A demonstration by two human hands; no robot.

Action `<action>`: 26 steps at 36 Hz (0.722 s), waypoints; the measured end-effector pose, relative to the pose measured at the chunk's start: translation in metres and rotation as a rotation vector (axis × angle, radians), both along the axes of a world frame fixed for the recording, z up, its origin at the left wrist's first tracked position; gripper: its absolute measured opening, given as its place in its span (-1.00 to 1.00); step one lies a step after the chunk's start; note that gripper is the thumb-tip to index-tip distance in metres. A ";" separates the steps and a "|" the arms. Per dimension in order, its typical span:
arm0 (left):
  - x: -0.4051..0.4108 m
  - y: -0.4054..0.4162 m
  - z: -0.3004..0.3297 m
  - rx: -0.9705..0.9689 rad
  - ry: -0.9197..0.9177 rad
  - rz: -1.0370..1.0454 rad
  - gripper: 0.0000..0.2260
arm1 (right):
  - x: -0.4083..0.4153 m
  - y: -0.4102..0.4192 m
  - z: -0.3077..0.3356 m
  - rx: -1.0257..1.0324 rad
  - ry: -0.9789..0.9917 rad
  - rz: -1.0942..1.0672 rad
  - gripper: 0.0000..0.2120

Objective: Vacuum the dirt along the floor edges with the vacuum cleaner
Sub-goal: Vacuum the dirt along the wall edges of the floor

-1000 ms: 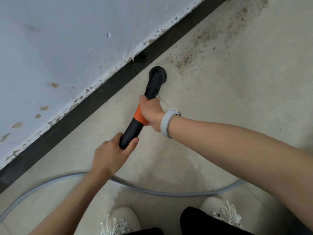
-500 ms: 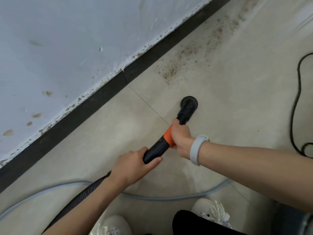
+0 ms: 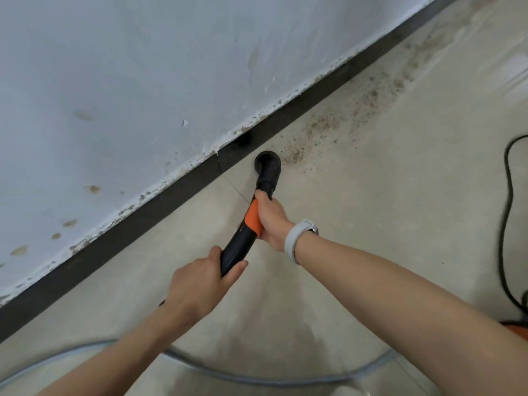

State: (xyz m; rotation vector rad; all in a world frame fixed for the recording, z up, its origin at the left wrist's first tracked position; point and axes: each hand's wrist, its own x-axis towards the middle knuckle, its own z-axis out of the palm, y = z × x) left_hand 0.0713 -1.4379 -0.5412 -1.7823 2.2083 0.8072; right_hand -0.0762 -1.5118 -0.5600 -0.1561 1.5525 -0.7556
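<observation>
I hold a black vacuum wand (image 3: pixel 238 247) with an orange collar in both hands. My right hand (image 3: pixel 271 218), with a grey band on its wrist, grips the wand at the orange collar. My left hand (image 3: pixel 197 284) grips the wand's lower end. The round black nozzle (image 3: pixel 267 162) sits on the beige floor next to the dark skirting board (image 3: pixel 171 195). A trail of brown dirt (image 3: pixel 343 121) runs along the floor edge, starting just right of the nozzle and stretching to the upper right.
A scuffed white wall (image 3: pixel 143 81) rises above the skirting. A grey hose (image 3: pixel 257 380) curves across the floor near my feet. A black power cable (image 3: pixel 504 224) runs down the right side, and an orange part of the vacuum (image 3: pixel 517 328) shows at the right edge.
The nozzle pulled back from the skirting to the open floor, then swung forward again to the wall edge, now beside the start of the dirt trail. Both hands kept their grip.
</observation>
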 end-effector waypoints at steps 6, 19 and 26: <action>-0.003 -0.024 -0.003 -0.018 -0.081 -0.024 -0.59 | 0.007 -0.019 0.001 -0.043 -0.033 -0.108 -0.76; -0.039 -0.090 -0.006 0.045 -0.028 -0.108 -0.58 | -0.019 -0.042 -0.008 -0.115 -0.011 -0.243 -0.62; -0.054 -0.110 -0.009 -0.012 0.083 -0.124 -0.69 | -0.073 -0.080 -0.004 -0.117 0.040 -0.293 -0.56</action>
